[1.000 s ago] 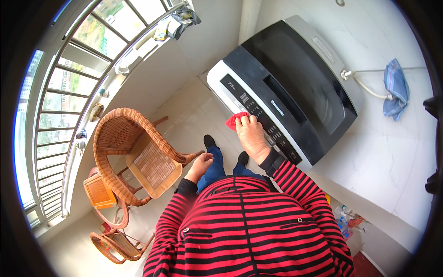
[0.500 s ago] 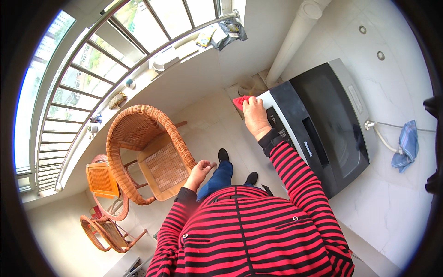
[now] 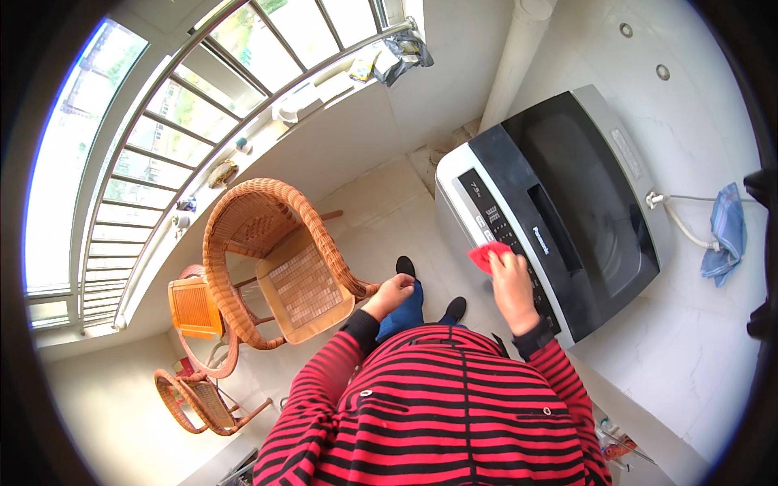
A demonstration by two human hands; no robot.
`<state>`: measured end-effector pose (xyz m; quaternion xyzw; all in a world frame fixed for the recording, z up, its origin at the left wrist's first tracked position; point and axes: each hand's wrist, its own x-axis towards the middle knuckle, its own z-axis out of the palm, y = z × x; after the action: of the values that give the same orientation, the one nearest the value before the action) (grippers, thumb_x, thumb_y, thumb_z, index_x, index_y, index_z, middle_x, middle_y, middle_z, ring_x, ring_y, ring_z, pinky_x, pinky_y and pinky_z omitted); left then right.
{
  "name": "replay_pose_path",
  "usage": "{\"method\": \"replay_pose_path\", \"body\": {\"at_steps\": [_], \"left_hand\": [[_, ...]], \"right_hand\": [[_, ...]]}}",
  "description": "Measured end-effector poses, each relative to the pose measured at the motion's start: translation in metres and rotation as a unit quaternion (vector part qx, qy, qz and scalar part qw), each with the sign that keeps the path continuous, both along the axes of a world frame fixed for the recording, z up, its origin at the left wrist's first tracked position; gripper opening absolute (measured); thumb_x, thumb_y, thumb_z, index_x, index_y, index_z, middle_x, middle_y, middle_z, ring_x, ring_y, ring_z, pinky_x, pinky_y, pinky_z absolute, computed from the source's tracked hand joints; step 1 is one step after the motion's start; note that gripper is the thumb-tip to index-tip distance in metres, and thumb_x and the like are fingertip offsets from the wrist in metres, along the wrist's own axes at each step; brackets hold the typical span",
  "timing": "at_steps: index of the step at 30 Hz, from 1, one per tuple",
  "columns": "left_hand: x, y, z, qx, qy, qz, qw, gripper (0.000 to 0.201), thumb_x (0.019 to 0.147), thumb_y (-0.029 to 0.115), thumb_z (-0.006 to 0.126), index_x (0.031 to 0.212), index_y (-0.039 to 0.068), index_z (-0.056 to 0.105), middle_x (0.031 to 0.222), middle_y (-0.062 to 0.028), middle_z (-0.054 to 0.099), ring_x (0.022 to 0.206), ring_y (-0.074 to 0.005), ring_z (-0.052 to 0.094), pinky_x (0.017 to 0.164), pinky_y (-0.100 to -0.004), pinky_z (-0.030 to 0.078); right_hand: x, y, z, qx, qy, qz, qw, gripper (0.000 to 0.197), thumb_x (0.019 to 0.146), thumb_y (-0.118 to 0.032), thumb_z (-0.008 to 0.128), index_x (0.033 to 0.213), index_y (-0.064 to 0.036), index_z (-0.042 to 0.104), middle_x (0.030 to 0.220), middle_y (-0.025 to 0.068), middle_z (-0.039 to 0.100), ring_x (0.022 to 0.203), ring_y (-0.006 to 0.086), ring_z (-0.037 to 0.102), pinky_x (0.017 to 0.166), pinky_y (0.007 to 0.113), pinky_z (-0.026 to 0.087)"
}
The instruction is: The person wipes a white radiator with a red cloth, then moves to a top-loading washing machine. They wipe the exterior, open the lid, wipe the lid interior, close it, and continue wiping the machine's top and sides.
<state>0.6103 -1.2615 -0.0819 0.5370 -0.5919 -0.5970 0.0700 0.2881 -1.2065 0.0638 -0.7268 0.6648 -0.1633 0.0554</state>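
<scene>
A red cloth (image 3: 488,256) is bunched in my right hand (image 3: 511,287), whose fingers are closed on it. That hand is at the front edge of a top-loading washing machine (image 3: 447,180), beside the button panel (image 3: 492,214); the hand partly covers the panel. The machine's dark lid (image 3: 590,174) is down. My left hand (image 3: 391,296) is in front of my body, with its fingers loosely curled together and nothing visible in them. It is nearest to the arm of a wicker armchair (image 3: 304,219).
Left of my feet stand the armchair, a smaller chair with an orange slatted panel (image 3: 194,309) and another wicker seat (image 3: 198,402). A barred window (image 3: 154,162) has a cluttered sill. A blue cloth (image 3: 724,235) hangs by a hose on the right wall; a white pipe (image 3: 519,61) rises behind the machine.
My right hand has drawn the red cloth back from the machine's far front corner along its front edge toward me. My left hand has shifted slightly right, its fingers more curled.
</scene>
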Motion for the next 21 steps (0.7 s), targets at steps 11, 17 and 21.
{"method": "replay_pose_path", "body": {"at_steps": [11, 17, 21], "left_hand": [[-0.102, 0.04, -0.019, -0.005, 0.008, -0.189, 0.982, 0.036, 0.096, 0.013, 0.066, 0.129, -0.001, 0.063, 0.116, -0.0171, 0.073, 0.109, -0.0268, 0.071, 0.096, -0.0369, 0.056], [-0.102, 0.049, -0.012, -0.028, 0.003, -0.214, 0.977, 0.035, 0.096, 0.01, 0.066, 0.129, -0.001, 0.062, 0.117, -0.0154, 0.073, 0.112, -0.0245, 0.07, 0.099, -0.0354, 0.055], [-0.081, 0.05, -0.013, -0.008, -0.002, -0.163, 0.987, 0.035, 0.096, 0.01, 0.066, 0.129, -0.001, 0.062, 0.119, -0.0152, 0.072, 0.112, -0.0245, 0.07, 0.099, -0.0359, 0.055]], "right_hand": [[-0.057, 0.226, 0.002, 0.041, 0.0, -0.216, 0.976, 0.042, 0.089, 0.0, 0.063, 0.131, -0.0033, 0.065, 0.103, 0.0127, 0.056, 0.095, 0.0326, 0.055, 0.085, 0.042, 0.05], [-0.066, 0.227, 0.004, 0.03, 0.016, -0.231, 0.972, 0.041, 0.091, -0.001, 0.06, 0.131, 0.0003, 0.064, 0.105, 0.0159, 0.057, 0.097, 0.0348, 0.055, 0.087, 0.043, 0.049], [-0.068, 0.193, 0.012, 0.043, -0.012, -0.183, 0.982, 0.04, 0.09, 0.002, 0.055, 0.13, 0.0041, 0.062, 0.105, 0.0179, 0.057, 0.099, 0.037, 0.054, 0.088, 0.044, 0.048]]}}
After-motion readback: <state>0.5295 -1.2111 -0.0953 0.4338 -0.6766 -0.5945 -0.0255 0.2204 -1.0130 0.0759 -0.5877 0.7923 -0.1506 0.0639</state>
